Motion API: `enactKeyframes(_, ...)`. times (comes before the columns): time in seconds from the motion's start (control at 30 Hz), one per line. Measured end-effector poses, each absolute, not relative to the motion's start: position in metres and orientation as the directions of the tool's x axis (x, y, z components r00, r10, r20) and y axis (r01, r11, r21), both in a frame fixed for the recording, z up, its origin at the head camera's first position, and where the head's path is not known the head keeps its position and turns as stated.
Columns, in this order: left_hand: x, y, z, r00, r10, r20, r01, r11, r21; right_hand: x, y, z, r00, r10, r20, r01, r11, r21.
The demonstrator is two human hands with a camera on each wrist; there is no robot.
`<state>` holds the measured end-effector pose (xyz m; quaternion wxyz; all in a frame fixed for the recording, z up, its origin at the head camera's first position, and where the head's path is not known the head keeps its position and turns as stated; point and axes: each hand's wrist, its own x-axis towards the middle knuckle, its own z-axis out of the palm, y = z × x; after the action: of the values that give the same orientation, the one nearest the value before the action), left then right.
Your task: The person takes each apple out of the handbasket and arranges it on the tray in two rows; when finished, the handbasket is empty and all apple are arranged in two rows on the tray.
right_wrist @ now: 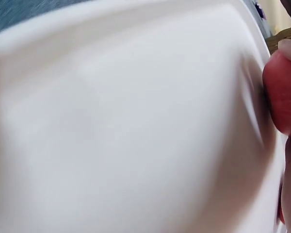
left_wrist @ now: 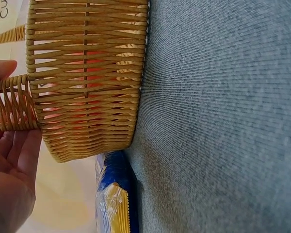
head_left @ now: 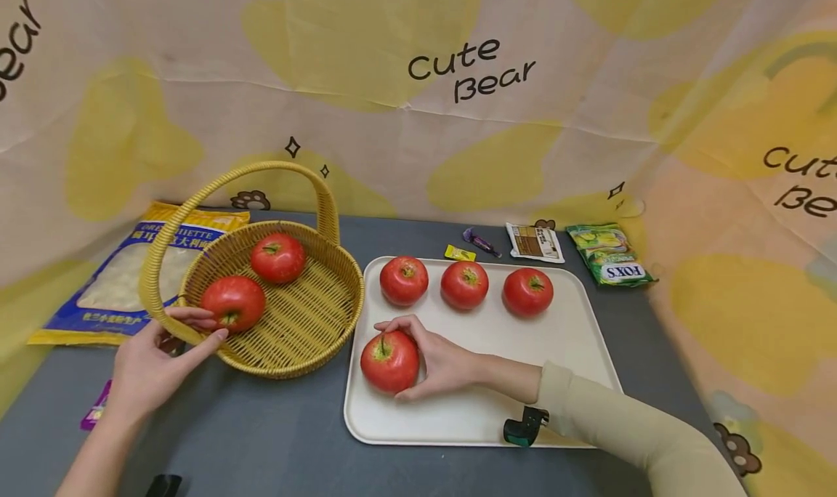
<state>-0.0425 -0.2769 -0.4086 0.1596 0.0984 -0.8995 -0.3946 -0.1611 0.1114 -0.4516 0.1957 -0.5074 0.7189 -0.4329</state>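
While gripped, apple (head_left: pixel 389 362) inside right hand (head_left: pixel 442 360), on tray (head_left: pixel 575 352)

The right hand (head_left: pixel 439 362) grips a red apple (head_left: pixel 389 362) at the near left of the white tray (head_left: pixel 575 352), three more apples in a row beyond. The left hand (head_left: pixel 147 362) holds the wicker basket (head_left: pixel 307 330) by its near rim, two apples inside.

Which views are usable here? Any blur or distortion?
Head view: sharp, evenly lit, wide-angle bending at the edges. Left wrist view: sharp on the basket weave, left hand cut off at the frame edge. Right wrist view: heavily blurred, the tray a white smear, the apple only a red edge.
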Motion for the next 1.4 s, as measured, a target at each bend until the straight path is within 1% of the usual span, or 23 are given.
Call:
enactKeyframes(0.1,-0.042,-0.278,-0.408,-0.928,-0.311,0.204,-0.06,0.666,0.743,-0.162,0.117,-0.454,-0.404,-0.903,0.148,-0.579,0.127,-0.806)
enactKeyframes(0.2,-0.042,-0.278,-0.408,-0.928,-0.311,0.204,-0.061,0.668,0.741,-0.161,0.122,-0.455,-0.413,-0.903,0.119,-0.586,0.163,-0.794)
enactKeyframes(0.33,-0.042,-0.276,-0.409,-0.928,-0.302,0.22,-0.04,0.665,0.746,-0.16,0.127,-0.454,-0.414,-0.908,0.07,-0.573,0.2,-0.795)
enactKeyframes(0.4,-0.042,-0.275,-0.411,-0.927,-0.296,0.23,-0.024,0.659,0.752,-0.16,0.129,-0.454,-0.41,-0.91,0.065,-0.575,0.203,-0.792)
enactKeyframes(0.63,-0.041,-0.275,-0.412,-0.934,-0.285,0.215,-0.023,0.649,0.761,-0.162,0.131,-0.451,-0.398,-0.913,0.085,-0.605,0.191,-0.773)
enactKeyframes(0.8,-0.039,-0.276,-0.408,-0.938,-0.267,0.22,-0.005,0.647,0.763,-0.162,0.131,-0.446,-0.396,-0.915,0.073,-0.585,0.191,-0.788)
enactKeyframes(0.97,-0.037,-0.275,-0.399,-0.914,-0.292,0.28,0.036,0.63,0.776,-0.165,0.132,-0.439,-0.412,-0.909,0.069,-0.569,0.197,-0.798)
enactKeyframes(1.17,-0.035,-0.277,-0.382,-0.893,-0.332,0.303,0.037,0.617,0.786,-0.172,0.129,-0.426,-0.425,-0.898,0.115,-0.572,0.168,-0.803)
enactKeyframes(1.27,-0.036,-0.279,-0.379,-0.91,-0.296,0.29,0.04,0.634,0.772,-0.178,0.124,-0.416,-0.437,-0.893,0.112,-0.567,0.177,-0.804)
enactKeyframes(1.4,-0.038,-0.281,-0.384,-0.947,-0.227,0.225,0.014,0.675,0.738,-0.186,0.108,-0.398,-0.436,-0.893,0.111,-0.579,0.184,-0.795)
